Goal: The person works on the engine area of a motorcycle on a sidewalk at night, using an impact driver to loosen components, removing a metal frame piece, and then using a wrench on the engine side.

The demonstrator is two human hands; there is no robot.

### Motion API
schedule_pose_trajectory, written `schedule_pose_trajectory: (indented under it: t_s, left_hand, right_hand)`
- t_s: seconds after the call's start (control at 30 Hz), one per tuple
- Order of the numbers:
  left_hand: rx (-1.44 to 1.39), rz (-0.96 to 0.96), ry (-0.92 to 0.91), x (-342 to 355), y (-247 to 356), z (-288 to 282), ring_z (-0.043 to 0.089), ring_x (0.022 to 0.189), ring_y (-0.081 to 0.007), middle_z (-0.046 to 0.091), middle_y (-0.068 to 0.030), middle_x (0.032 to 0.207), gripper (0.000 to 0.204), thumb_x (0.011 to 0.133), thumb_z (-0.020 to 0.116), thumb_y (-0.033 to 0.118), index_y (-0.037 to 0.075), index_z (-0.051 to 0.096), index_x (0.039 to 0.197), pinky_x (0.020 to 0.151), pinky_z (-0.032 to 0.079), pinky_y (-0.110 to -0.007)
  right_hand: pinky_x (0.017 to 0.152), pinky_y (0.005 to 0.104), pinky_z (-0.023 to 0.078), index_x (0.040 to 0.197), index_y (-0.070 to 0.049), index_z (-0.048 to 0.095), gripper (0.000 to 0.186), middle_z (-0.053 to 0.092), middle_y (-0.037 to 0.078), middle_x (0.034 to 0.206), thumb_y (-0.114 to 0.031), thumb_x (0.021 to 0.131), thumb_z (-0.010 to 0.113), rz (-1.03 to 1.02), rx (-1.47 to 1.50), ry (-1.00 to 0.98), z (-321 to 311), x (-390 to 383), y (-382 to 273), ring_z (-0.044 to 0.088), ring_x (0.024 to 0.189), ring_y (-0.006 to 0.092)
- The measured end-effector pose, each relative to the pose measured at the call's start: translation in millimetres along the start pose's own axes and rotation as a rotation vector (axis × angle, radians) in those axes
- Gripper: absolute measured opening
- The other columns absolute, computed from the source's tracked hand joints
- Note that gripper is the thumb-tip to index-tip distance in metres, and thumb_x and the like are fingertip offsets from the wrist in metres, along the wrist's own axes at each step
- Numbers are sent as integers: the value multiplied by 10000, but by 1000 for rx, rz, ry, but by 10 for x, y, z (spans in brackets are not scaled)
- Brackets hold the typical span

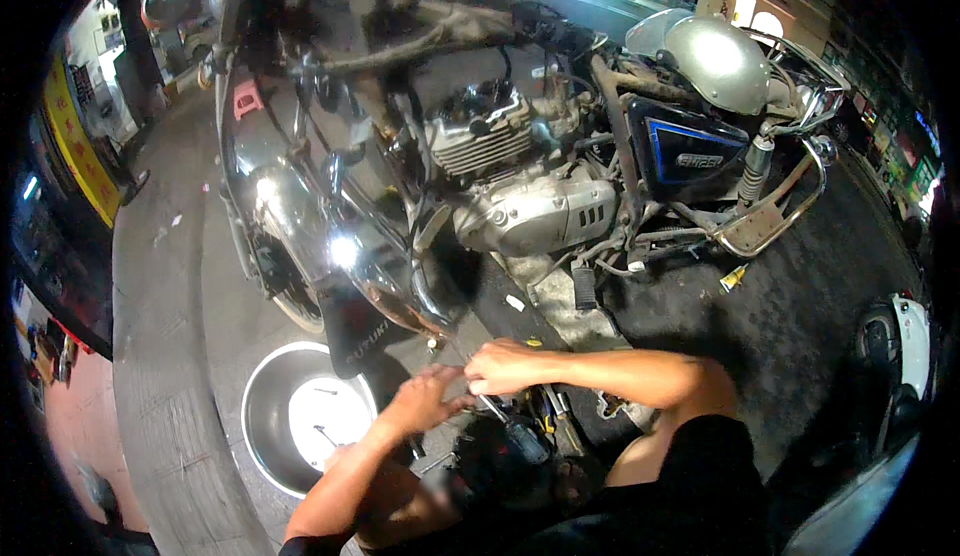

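My two hands meet low in the middle, in front of a motorcycle [590, 206] stripped to its frame and engine. My right hand [500, 366] is closed, its fingers pinched round a thin metal rod [490, 406] that slants down toward a dark handle-like piece [527, 443]. Against it sits my left hand [425, 399], fingers curled; whatever lies inside them is hidden. Just beyond the hands are the front fender [345, 256] and a black mud flap [355, 341]. Several tools [560, 421] lie in shadow below my right wrist.
A round metal basin [258, 406] stands at the left, with small metal pieces [323, 436] on its white bottom. A rounded silver shell [720, 61] rests on the motorcycle's rear. A yellow tube [733, 278] lies on the ground at right. A pink stool [247, 99] is farther back.
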State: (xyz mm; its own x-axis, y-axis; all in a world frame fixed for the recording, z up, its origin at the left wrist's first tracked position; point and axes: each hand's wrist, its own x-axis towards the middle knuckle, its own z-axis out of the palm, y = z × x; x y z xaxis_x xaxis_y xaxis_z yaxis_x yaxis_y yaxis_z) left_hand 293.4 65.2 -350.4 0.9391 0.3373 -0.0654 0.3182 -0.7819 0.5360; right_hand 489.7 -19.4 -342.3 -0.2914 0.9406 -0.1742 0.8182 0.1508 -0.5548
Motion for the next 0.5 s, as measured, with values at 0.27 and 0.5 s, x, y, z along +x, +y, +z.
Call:
schedule_pose_trajectory:
  t_s: [0.27,0.5]
  left_hand:
    - [-579,163,68,443,1103,-228,558,700,-198,586,-181,769,344,920,603,317,3,584,1061,670,460,-383]
    - [-850,235,295,905,2063,-1455,582,852,-123,631,-41,951,247,946,569,212,17,562,1099,772,473,-280]
  right_hand:
    - [627,395,479,772,-25,622,253,594,146,742,-274,816,620,-108,-175,527,-1368,-1092,-627,604,694,318]
    - [926,340,440,1244,-39,508,521,609,119,1133,-325,849,690,-234,620,594,-1434,-1436,5,566,1029,192]
